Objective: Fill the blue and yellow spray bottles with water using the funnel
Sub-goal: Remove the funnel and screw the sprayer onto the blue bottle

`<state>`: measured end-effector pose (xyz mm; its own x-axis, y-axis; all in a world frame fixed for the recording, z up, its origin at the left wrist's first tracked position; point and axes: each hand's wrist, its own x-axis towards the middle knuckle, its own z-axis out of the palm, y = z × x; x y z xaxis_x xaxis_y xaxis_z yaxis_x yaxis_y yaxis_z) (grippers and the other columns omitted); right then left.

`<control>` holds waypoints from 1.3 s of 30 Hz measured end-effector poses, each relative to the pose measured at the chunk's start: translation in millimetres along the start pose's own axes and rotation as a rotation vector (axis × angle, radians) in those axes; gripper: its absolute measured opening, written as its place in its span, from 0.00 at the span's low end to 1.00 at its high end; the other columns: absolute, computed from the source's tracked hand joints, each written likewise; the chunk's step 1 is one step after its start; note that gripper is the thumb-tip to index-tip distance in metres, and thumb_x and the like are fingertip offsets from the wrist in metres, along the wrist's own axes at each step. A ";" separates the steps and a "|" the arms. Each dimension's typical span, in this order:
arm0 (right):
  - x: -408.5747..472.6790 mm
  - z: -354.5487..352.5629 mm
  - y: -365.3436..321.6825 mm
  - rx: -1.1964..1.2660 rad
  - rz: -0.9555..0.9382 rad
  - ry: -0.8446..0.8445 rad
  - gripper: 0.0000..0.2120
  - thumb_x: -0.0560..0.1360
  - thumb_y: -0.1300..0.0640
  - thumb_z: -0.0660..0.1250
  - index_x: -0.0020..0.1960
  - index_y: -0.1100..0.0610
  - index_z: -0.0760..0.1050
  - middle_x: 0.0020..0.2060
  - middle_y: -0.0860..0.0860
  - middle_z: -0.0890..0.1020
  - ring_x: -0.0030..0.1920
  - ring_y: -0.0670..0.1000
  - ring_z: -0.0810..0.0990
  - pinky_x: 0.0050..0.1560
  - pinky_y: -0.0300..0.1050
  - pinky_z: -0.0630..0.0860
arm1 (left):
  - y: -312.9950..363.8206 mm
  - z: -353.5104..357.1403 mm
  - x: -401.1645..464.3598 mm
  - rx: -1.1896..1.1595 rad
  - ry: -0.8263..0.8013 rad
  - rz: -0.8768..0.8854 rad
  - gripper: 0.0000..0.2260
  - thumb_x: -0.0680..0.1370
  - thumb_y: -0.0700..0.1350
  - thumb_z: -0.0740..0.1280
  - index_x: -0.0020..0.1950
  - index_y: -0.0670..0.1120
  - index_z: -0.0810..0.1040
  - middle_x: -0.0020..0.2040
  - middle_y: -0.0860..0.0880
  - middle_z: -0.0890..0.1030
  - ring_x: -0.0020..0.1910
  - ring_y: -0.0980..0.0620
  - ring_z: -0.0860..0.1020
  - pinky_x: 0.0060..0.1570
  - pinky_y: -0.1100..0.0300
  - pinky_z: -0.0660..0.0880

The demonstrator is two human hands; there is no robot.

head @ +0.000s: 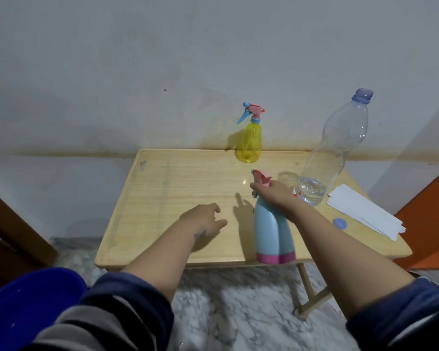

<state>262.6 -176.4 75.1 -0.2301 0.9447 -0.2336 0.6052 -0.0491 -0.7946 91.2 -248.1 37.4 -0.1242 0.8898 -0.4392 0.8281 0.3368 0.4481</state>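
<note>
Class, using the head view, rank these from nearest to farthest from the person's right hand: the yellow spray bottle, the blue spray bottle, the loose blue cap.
1. Blue spray bottle: the right hand rests on its neck.
2. Loose blue cap: on the table to the right, near the papers.
3. Yellow spray bottle: at the table's far edge by the wall.

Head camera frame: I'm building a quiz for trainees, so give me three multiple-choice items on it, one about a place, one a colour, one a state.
1. Where does the yellow spray bottle stand?
A. at the table's far edge by the wall
B. on the floor
C. in the left hand

2. What colour is the band at the base of the blue spray bottle?
A. green
B. pink
C. black

3. The clear water bottle is:
A. capped
B. lying flat
C. uncapped and upright

Answers: 1 A, it stands at the back of the table; 2 B, pink rim shows; 3 C, its cap lies on the table.
</note>
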 end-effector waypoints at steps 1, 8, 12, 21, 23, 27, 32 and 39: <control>-2.3 -1.6 3.5 -0.027 -0.009 -0.016 0.19 0.78 0.49 0.60 0.53 0.65 0.78 0.43 0.59 0.81 0.44 0.54 0.73 0.44 0.46 0.68 | -1.1 -6.4 1.1 0.050 -0.049 -0.021 0.25 0.79 0.58 0.60 0.74 0.50 0.65 0.70 0.48 0.72 0.67 0.46 0.72 0.66 0.51 0.69; -7.8 -8.2 23.4 -0.037 0.063 -0.061 0.26 0.77 0.42 0.61 0.51 0.68 0.78 0.37 0.53 0.80 0.50 0.57 0.79 0.61 0.54 0.74 | -5.6 -32.6 7.2 0.186 -0.086 -0.060 0.26 0.81 0.55 0.59 0.76 0.44 0.62 0.75 0.45 0.64 0.73 0.45 0.64 0.68 0.54 0.63; -9.3 -5.9 25.8 -0.034 0.062 -0.065 0.27 0.77 0.41 0.60 0.49 0.67 0.78 0.41 0.56 0.82 0.49 0.58 0.80 0.60 0.54 0.75 | -6.3 -32.7 9.3 0.177 -0.068 -0.064 0.26 0.81 0.55 0.59 0.76 0.45 0.62 0.75 0.45 0.64 0.72 0.45 0.65 0.69 0.54 0.64; -4.8 1.2 33.8 -0.067 0.065 0.006 0.19 0.76 0.40 0.61 0.36 0.53 0.74 0.39 0.55 0.81 0.45 0.58 0.80 0.58 0.58 0.77 | -1.2 -32.0 8.7 0.194 -0.037 -0.063 0.25 0.81 0.54 0.58 0.76 0.45 0.62 0.75 0.45 0.64 0.72 0.45 0.65 0.69 0.54 0.64; -6.8 0.5 35.2 -0.063 0.056 -0.005 0.26 0.77 0.39 0.59 0.39 0.61 0.79 0.41 0.57 0.83 0.47 0.58 0.81 0.59 0.57 0.75 | -1.4 -31.9 8.8 0.193 -0.032 -0.062 0.25 0.82 0.54 0.58 0.76 0.45 0.62 0.75 0.45 0.64 0.72 0.45 0.65 0.69 0.54 0.64; -12.6 2.3 38.6 -0.005 0.062 -0.082 0.37 0.68 0.29 0.60 0.43 0.64 0.81 0.45 0.57 0.83 0.50 0.59 0.81 0.57 0.62 0.76 | -4.0 -31.6 7.9 0.179 -0.030 -0.063 0.25 0.81 0.54 0.58 0.76 0.45 0.62 0.75 0.45 0.65 0.72 0.45 0.66 0.69 0.53 0.65; -24.9 12.8 39.8 0.056 0.072 -0.128 0.27 0.74 0.38 0.65 0.39 0.64 0.78 0.38 0.60 0.84 0.36 0.58 0.82 0.48 0.59 0.82 | -9.8 -29.9 6.8 0.170 -0.032 -0.079 0.24 0.81 0.53 0.58 0.76 0.45 0.63 0.75 0.45 0.65 0.72 0.45 0.66 0.69 0.53 0.65; -21.3 24.6 43.9 -0.015 0.001 -0.151 0.35 0.67 0.28 0.60 0.45 0.61 0.80 0.43 0.57 0.84 0.47 0.57 0.82 0.55 0.61 0.78 | -11.8 -30.1 4.4 0.165 -0.025 -0.079 0.24 0.82 0.53 0.58 0.76 0.45 0.62 0.75 0.45 0.64 0.72 0.45 0.65 0.69 0.53 0.64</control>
<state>275.4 -206.6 31.4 -0.3411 0.8849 -0.3172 0.6163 -0.0442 -0.7863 64.4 -238.9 53.6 -0.1802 0.8538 -0.4884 0.8951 0.3482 0.2784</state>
